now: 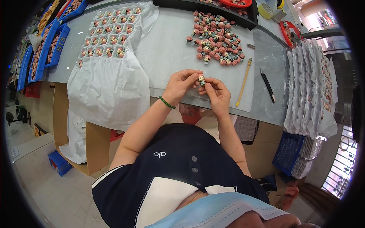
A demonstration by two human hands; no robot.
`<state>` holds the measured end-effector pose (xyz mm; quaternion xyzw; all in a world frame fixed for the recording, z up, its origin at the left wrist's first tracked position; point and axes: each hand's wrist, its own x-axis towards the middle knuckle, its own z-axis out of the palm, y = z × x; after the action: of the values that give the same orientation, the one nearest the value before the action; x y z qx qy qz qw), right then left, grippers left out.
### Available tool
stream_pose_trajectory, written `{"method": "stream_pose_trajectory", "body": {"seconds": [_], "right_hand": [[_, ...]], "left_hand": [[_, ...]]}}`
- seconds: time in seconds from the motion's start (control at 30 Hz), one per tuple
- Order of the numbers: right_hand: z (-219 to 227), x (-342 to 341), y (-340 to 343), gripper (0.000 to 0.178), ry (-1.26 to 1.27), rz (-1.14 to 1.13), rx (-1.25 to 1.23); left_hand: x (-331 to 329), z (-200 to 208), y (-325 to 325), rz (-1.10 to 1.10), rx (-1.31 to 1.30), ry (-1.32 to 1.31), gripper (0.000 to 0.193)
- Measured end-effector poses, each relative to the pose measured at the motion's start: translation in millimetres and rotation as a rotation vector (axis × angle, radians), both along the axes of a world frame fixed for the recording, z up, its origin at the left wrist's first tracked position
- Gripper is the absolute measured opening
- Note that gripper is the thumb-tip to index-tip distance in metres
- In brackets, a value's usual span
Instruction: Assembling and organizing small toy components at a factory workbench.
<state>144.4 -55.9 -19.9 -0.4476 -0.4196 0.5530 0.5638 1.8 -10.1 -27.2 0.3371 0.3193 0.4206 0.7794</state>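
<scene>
Between my two hands, just over the near edge of the table, is a small doll figurine (201, 80) with a pale face and a grey-green body. My left hand (182, 84) pinches its head side with thumb and fingers; a green braided bracelet circles that wrist. My right hand (217, 95) grips the lower body between thumb and forefinger. Beyond my hands lies a loose pile of similar figurines (218, 41) with pink knobbly heads, on a white sheet (167, 49).
On the left, a tray of figurines (110, 34) sits in white wrapping (110, 83). Right of my hands lie a yellow brush-like stick (244, 81) and a black pen-like tool (267, 86). Stacked clear trays (308, 87) stand far right; blue bins (43, 51) stand far left. A black tray (182, 5) borders the back.
</scene>
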Motion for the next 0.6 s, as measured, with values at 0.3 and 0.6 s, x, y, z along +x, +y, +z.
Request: {"method": "stream_pose_trajectory", "body": {"seconds": [0.3,0.6], "right_hand": [[-3.1,0.8,-1.3,0.018,-0.011,-0.004,0.016],[-6.7,-6.2,0.2,0.023,0.023,-0.127,0.093]], "left_hand": [[-0.7,1.4,-1.3,-0.01,-0.006,-0.066,0.023],[0.4,-3.6,1.5,-0.033,0.033,-0.077,0.023]]}}
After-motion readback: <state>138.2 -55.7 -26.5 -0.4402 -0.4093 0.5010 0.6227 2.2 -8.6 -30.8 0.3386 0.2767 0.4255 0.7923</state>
